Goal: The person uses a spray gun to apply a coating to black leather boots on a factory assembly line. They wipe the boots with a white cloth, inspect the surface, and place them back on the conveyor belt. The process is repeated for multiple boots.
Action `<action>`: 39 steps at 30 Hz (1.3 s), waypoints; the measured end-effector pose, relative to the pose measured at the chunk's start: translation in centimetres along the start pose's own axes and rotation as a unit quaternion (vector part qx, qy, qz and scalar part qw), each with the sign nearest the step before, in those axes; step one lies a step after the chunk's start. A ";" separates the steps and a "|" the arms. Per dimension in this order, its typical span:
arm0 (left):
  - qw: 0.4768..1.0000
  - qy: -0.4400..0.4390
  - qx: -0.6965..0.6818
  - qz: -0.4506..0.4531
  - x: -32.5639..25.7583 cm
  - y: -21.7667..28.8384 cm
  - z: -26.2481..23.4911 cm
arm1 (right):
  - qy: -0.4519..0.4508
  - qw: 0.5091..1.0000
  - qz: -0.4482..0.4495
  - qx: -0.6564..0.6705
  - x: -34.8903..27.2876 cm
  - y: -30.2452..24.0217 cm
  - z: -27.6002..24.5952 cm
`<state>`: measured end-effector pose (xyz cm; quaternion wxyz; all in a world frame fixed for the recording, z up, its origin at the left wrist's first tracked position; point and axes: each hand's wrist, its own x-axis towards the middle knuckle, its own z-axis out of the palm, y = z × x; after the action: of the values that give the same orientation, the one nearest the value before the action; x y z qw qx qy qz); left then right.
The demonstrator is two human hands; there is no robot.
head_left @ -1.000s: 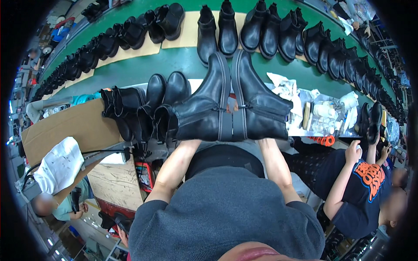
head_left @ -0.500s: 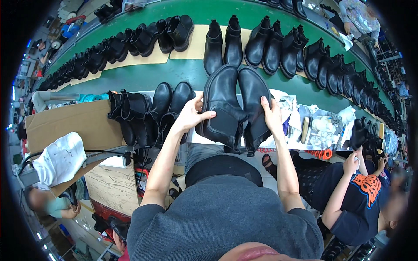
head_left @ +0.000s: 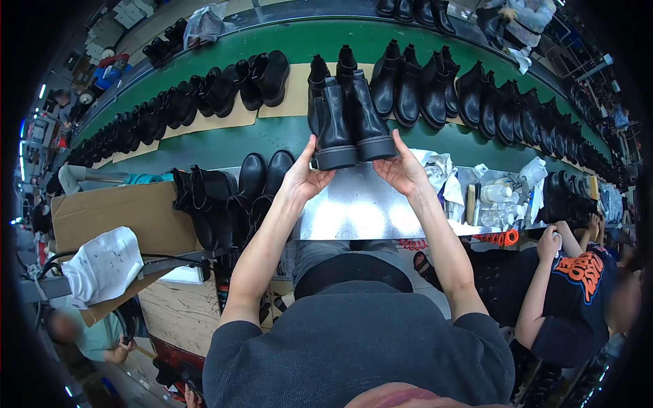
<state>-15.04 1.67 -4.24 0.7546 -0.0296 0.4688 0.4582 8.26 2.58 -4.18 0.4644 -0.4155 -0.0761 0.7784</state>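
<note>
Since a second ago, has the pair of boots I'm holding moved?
Yes. The pair of boots went forward, off the metal worktop and over the green conveyor belt.

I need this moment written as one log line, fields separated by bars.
left hand: holds left boot | right hand: holds right boot | pair upright, side by side, over green belt
</note>
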 end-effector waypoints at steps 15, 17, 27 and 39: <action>0.877 0.051 0.478 -0.012 1.3 -4.5 -5.9 | 0.087 0.838 -0.020 -0.538 -0.7 6.8 -11.6; 0.743 0.062 0.654 0.128 4.4 -3.1 -4.9 | 0.056 0.846 -0.120 -0.517 1.9 4.9 -11.3; 0.618 0.162 0.757 0.138 9.4 -3.9 -2.4 | 0.110 0.616 -0.074 -0.777 8.1 3.9 -5.5; 0.890 -0.060 0.439 0.105 -1.4 -2.3 -0.8 | -0.060 0.929 0.028 -0.365 -1.7 0.9 -4.3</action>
<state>-14.12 -1.00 -4.54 0.6647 0.3813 0.5767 0.2832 11.12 -0.46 -6.40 0.2534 -0.5110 -0.3704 0.7331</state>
